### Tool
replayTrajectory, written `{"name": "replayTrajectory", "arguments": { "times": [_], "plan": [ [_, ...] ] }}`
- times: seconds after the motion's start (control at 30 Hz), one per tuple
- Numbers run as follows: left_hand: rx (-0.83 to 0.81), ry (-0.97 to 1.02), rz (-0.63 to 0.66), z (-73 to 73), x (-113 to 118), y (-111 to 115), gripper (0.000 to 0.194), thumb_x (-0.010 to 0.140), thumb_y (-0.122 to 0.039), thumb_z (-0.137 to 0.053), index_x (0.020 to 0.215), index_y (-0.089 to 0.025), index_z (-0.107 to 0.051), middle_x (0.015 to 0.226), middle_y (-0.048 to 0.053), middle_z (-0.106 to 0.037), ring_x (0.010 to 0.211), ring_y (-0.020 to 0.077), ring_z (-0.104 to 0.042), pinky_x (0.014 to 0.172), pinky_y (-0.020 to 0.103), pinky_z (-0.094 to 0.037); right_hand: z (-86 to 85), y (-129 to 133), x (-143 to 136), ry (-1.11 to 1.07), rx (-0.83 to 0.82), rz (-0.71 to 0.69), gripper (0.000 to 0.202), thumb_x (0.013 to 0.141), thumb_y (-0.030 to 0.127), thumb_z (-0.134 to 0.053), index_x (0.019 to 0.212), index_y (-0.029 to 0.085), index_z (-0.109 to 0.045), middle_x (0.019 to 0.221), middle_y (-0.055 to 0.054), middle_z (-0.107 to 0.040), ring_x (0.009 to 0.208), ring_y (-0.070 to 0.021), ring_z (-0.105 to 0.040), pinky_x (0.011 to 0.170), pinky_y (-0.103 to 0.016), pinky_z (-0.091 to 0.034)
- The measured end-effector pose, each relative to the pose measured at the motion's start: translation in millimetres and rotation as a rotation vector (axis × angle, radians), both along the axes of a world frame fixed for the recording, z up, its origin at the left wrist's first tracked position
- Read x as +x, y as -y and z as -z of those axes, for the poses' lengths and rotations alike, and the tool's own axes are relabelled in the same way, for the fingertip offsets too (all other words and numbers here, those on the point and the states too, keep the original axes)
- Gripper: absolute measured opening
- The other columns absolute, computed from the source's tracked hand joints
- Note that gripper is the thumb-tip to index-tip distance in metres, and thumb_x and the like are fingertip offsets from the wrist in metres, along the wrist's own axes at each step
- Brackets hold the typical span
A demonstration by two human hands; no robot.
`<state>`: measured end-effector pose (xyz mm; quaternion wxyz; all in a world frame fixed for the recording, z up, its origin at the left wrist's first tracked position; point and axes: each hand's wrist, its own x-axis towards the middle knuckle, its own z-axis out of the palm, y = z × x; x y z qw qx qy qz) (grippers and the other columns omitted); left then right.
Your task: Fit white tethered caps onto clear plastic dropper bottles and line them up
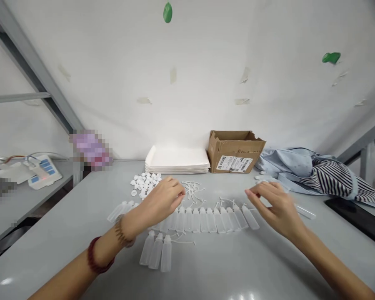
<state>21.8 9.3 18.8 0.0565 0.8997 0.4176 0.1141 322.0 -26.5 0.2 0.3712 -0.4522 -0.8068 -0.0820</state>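
Observation:
My left hand (161, 200) hovers over the left part of a row of translucent squeeze bottles (203, 220), its thumb and fingers pinched together. Whatever may be in that pinch is too small or hidden to make out. Beyond the last bottle at the right end of the row, my right hand (275, 208) is also closed in a pinch, with its contents unclear. Thin white straps (192, 191) lie in a tangle behind the row, and several bottles have a strap at the neck. Three more bottles (156, 252) lie nearer to me, below my left wrist.
Small white caps (143, 183) are heaped behind my left hand. A stack of white sheets (178, 160) and an open cardboard box (236, 152) stand by the wall. Striped and blue cloth (318, 175) and a black object (359, 221) lie on the right.

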Motion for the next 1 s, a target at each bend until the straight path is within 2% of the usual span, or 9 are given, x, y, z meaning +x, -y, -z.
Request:
{"name": "replayTrajectory", "arguments": {
  "times": [0.17, 0.23, 0.3, 0.47, 0.53, 0.63, 0.73, 0.83, 1.0],
  "plan": [
    [0.048, -0.090, -0.039, 17.2, 11, -40, 0.018, 0.091, -0.009, -0.045, 0.092, -0.013, -0.063, 0.097, 0.010, -0.062, 0.098, 0.0248, -0.052, 0.082, 0.038, -0.046, 10.8, -4, 25, -0.138, -0.066, 0.258, 0.036, 0.091, 0.039, -0.047, 0.060, 0.021, -0.051, 0.055, 0.003, -0.055, 0.050, -0.0135, -0.049, 0.062, -0.030, -0.036],
    [0.033, -0.109, -0.071, 22.7, 12, -53, 0.014, 0.092, -0.015, -0.050, 0.098, -0.013, -0.063, 0.101, 0.010, -0.063, 0.102, 0.0252, -0.055, 0.084, 0.040, -0.049, 10.2, -8, 33, -0.120, -0.120, 0.322, 0.037, 0.089, 0.042, -0.045, 0.060, 0.021, -0.052, 0.054, 0.002, -0.055, 0.050, -0.0143, -0.051, 0.059, -0.030, -0.036],
    [0.004, -0.115, -0.087, 28.3, 13, -64, 0.025, 0.092, -0.028, -0.055, 0.114, -0.016, -0.058, 0.116, 0.009, -0.060, 0.100, 0.0224, -0.060, 0.084, 0.042, -0.052, 8.3, -14, 41, -0.054, -0.212, 0.412, 0.036, 0.088, 0.042, -0.043, 0.060, 0.021, -0.053, 0.056, 0.001, -0.057, 0.051, -0.0150, -0.052, 0.058, -0.029, -0.036],
    [-0.052, -0.074, -0.099, 37.9, 16, -74, 0.030, 0.092, -0.031, -0.056, 0.119, -0.017, -0.055, 0.120, 0.009, -0.058, 0.099, 0.0219, -0.061, 0.083, 0.042, -0.053, 6.8, -24, 62, 0.081, -0.365, 0.631, 0.027, 0.084, 0.034, -0.047, 0.067, 0.019, -0.061, 0.071, -0.007, -0.067, 0.077, -0.0254, -0.061, 0.066, -0.033, -0.035],
    [-0.067, -0.038, -0.109, 36.8, 16, -74, 0.025, 0.092, -0.029, -0.056, 0.112, -0.015, -0.059, 0.114, 0.009, -0.060, 0.099, 0.0223, -0.061, 0.084, 0.042, -0.052, 6.0, -24, 69, 0.128, -0.431, 0.671, 0.022, 0.083, 0.029, -0.048, 0.073, 0.019, -0.065, 0.078, -0.008, -0.070, 0.087, -0.0281, -0.060, 0.069, -0.035, -0.035],
    [-0.081, 0.058, -0.143, 28.7, 13, -67, 0.017, 0.088, -0.024, -0.052, 0.084, -0.014, -0.065, 0.092, 0.009, -0.066, 0.097, 0.0270, -0.059, 0.086, 0.040, -0.047, 2.2, -20, 79, 0.173, -0.535, 0.731, 0.020, 0.082, 0.023, -0.050, 0.079, 0.020, -0.070, 0.082, -0.008, -0.071, 0.090, -0.0284, -0.060, 0.072, -0.036, -0.034],
    [-0.121, 0.166, -0.186, 16.9, 7, -50, 0.025, 0.086, -0.035, -0.047, 0.084, -0.018, -0.065, 0.080, 0.004, -0.065, 0.077, 0.0226, -0.060, 0.071, 0.034, -0.048, -2.3, -16, 90, 0.190, -0.631, 0.788, 0.019, 0.079, 0.024, -0.054, 0.084, 0.020, -0.072, 0.081, -0.008, -0.071, 0.086, -0.0281, -0.062, 0.071, -0.036, -0.034],
    [-0.165, 0.249, -0.229, 7.2, -1, -30, 0.035, 0.086, -0.046, -0.042, 0.084, -0.021, -0.066, 0.071, -0.001, -0.060, 0.056, 0.0163, -0.053, 0.056, 0.027, -0.044, -2.8, -13, 96, 0.206, -0.709, 0.790, 0.020, 0.074, 0.029, -0.061, 0.089, 0.022, -0.072, 0.081, -0.005, -0.072, 0.083, -0.0261, -0.063, 0.067, -0.033, -0.035],
    [-0.185, 0.445, -0.336, 4.1, -7, -5, 0.036, 0.079, -0.054, -0.049, 0.080, -0.022, -0.067, 0.072, 0.000, -0.059, 0.052, 0.0138, -0.044, 0.053, 0.026, -0.040, 4.1, -11, 92, 0.263, -0.753, 0.794, 0.016, 0.061, 0.018, -0.068, 0.077, 0.019, -0.070, 0.078, -0.006, -0.070, 0.076, -0.0258, -0.064, 0.060, -0.030, -0.033]
  ]
}}
